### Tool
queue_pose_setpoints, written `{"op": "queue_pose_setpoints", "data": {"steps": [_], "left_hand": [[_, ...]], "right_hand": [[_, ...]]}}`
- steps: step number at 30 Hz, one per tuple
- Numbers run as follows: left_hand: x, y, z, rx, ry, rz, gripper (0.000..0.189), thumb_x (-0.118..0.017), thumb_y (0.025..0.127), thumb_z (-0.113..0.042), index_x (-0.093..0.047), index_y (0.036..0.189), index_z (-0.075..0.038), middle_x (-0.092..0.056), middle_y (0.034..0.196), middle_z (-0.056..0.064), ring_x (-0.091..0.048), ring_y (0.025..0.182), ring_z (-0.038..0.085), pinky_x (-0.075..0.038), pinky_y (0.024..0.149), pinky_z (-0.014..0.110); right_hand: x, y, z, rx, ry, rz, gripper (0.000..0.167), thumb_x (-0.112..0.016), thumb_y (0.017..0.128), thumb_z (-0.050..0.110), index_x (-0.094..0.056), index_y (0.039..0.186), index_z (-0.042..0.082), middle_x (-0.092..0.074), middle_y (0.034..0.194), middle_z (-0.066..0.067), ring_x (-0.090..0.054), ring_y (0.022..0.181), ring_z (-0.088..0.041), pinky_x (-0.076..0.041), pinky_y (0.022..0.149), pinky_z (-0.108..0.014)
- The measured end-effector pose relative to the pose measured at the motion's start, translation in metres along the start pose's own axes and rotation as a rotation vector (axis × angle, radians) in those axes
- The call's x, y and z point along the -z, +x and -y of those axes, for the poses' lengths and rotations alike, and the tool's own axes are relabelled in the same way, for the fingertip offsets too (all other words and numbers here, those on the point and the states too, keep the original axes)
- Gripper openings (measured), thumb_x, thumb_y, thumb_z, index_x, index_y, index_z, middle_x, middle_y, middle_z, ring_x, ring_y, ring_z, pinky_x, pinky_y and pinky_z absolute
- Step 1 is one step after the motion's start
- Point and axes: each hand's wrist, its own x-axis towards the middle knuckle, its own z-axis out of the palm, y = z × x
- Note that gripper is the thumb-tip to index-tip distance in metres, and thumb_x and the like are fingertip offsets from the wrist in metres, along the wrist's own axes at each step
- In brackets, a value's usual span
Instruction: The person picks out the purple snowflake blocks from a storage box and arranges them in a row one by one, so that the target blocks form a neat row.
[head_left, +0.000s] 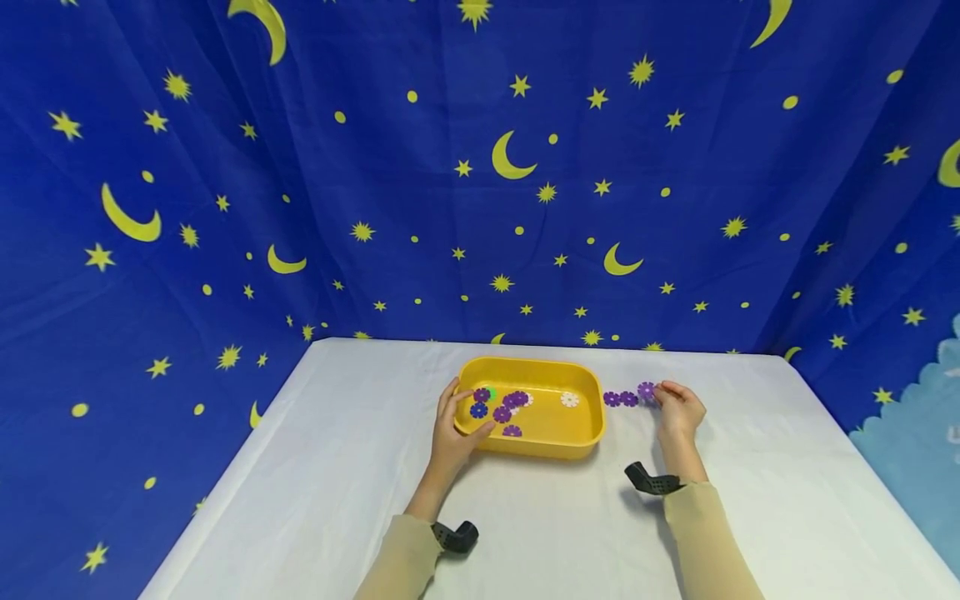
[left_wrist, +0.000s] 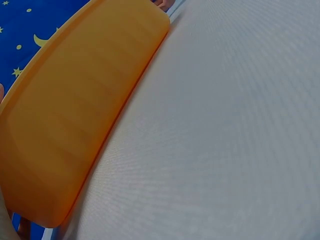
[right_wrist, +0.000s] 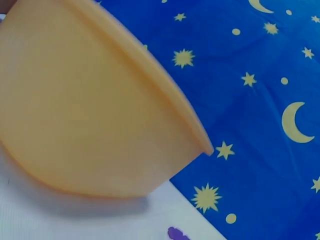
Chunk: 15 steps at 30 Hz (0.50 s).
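Starry curtain (head_left: 420,167) behind, left fingers (head_left: 449,406) gripped the tray (head_left: 536,447) at 9 o'clock; right fingers (head_left: 667,392), past 3 o'clock, pinched a purple disc (head_left: 646,390): slackening risked a drop!

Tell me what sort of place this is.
Probably a staged recording booth: a moon-and-star cloth hangs around a white-covered table, and a black device is worn at each wrist.
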Motion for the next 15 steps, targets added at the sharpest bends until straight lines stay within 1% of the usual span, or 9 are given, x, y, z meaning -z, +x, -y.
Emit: {"op": "queue_pose_setpoints", "data": {"steps": [1, 3, 7, 10, 15], "left_hand": [[0.000, 0.000, 0.000, 0.003, 0.001, 0.001, 0.052, -0.076, 0.077, -0.009, -0.054, 0.123, 0.002, -0.025, 0.153, 0.023, -0.023, 0.142, 0.045, -0.017, 0.115, 0.061], [0.001, 0.000, 0.000, 0.010, -0.001, 0.005, 0.053, -0.076, 0.077, -0.011, -0.054, 0.123, 0.001, -0.025, 0.153, 0.023, -0.023, 0.142, 0.044, -0.017, 0.116, 0.060], [0.001, -0.001, -0.001, 0.022, 0.002, 0.011, 0.054, -0.076, 0.077, -0.012, -0.054, 0.124, 0.001, -0.024, 0.154, 0.022, -0.022, 0.143, 0.043, -0.017, 0.116, 0.059], [0.001, 0.000, -0.001, 0.019, 0.001, 0.011, 0.053, -0.075, 0.077, -0.009, -0.054, 0.124, 0.001, -0.024, 0.154, 0.023, -0.022, 0.143, 0.044, -0.017, 0.116, 0.061], [0.001, 0.000, -0.001, 0.028, -0.003, 0.012, 0.052, -0.074, 0.077, -0.006, -0.053, 0.124, 0.003, -0.023, 0.154, 0.023, -0.022, 0.143, 0.045, -0.017, 0.115, 0.062]], "right_hand": [[0.000, 0.000, -0.001, 0.000, 0.005, -0.003, 0.037, -0.058, 0.081, -0.016, -0.061, 0.067, 0.018, -0.061, 0.062, 0.012, -0.060, 0.065, -0.001, -0.053, 0.066, -0.011], [0.002, 0.001, -0.004, 0.011, -0.005, -0.006, 0.031, -0.057, 0.081, -0.017, -0.061, 0.073, 0.012, -0.060, 0.062, 0.012, -0.060, 0.064, 0.000, -0.053, 0.064, -0.011], [0.003, 0.002, -0.008, 0.011, -0.034, -0.014, 0.016, -0.056, 0.083, -0.016, -0.060, 0.091, -0.003, -0.058, 0.061, 0.013, -0.057, 0.064, 0.001, -0.052, 0.065, -0.011], [0.003, 0.003, -0.010, 0.016, -0.081, -0.012, 0.019, -0.057, 0.084, -0.013, -0.057, 0.102, -0.008, -0.057, 0.063, 0.015, -0.056, 0.066, 0.002, -0.052, 0.067, -0.010], [0.002, 0.003, -0.013, 0.034, -0.134, -0.008, 0.024, -0.058, 0.084, -0.012, -0.056, 0.108, -0.010, -0.056, 0.066, 0.016, -0.054, 0.069, 0.003, -0.051, 0.067, -0.008]]}}
